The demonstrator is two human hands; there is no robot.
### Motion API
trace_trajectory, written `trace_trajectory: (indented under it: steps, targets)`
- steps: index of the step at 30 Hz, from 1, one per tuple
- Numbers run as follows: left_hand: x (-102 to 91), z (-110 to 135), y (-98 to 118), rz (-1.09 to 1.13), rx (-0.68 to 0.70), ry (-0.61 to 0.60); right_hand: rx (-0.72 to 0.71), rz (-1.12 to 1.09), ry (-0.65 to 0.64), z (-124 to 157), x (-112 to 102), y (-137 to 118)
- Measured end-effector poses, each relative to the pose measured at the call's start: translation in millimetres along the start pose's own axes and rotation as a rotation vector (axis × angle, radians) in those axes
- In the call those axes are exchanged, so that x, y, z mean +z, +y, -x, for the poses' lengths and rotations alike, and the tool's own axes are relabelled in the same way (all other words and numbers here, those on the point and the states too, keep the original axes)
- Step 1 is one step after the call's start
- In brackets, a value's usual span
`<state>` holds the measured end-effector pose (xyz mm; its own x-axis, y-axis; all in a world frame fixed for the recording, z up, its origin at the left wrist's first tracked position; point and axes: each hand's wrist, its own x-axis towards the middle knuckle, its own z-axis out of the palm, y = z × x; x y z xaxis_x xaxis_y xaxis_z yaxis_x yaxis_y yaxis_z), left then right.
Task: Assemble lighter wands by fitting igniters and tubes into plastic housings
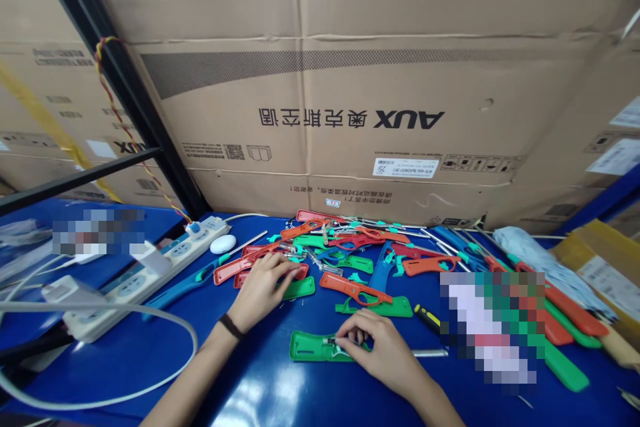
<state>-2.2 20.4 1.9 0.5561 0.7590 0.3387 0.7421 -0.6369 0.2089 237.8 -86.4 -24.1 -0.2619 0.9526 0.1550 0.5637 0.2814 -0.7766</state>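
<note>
My right hand (pixel 375 345) is closed over a green long-necked gas lighter (pixel 306 347), whose half shell lies flat on the blue table. Thumb and forefinger come together at a small dark and silvery part (pixel 330 341) in that shell. A metal tube (pixel 431 352) sticks out to the right from under the hand. My left hand (pixel 265 283) reaches over a heap of lighter pieces, fingers extended and palm down, with red half shells (pixel 227 271) and a green half shell (pixel 303 287) beneath or beside it. Whether its fingertips touch a small part is unclear.
Orange lighter shells (pixel 355 289), metal tubes and small fittings spread along the back. A yellow-black screwdriver (pixel 426 317) lies right of my right hand. Several lighters (pixel 565 303) lie at right. A power strip (pixel 135 283), white cable (pixel 193 340) and blue lighter (pixel 185 285) are at left. Large cartons (pixel 350 7) stand behind.
</note>
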Motion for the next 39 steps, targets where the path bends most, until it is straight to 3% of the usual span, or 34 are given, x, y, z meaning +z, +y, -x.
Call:
trace_trajectory:
  steps: [11,16,20,25,30,33,36,39]
  targets:
    - [16.7,-55,7,-0.210,0.021,-0.084,0.004,0.007,-0.002,1,-2,-1]
    - [13.0,-82,2,-0.215,0.143,-0.180,0.002,0.013,-0.006,1,-2,-1]
    - [12.1,-87,0,-0.188,0.246,-0.205,0.002,0.005,0.003,2,-3,-1]
    - [14.3,-77,-10,-0.127,0.265,-0.122,0.008,-0.005,0.010,1,-4,-2]
    - [2.3,-61,-17,-0.021,0.176,0.053,0.015,0.000,0.013,2,-5,-3]
    - [-5.1,-35,3,0.055,0.158,0.087,0.018,0.001,0.026,2,-5,-2]
    - [-4.0,-2,36,0.232,0.165,-0.019,0.008,-0.002,0.037,2,-6,-2]
    - [3.3,26,62,0.271,0.185,-0.101,-0.008,-0.006,0.050,2,-6,-1]
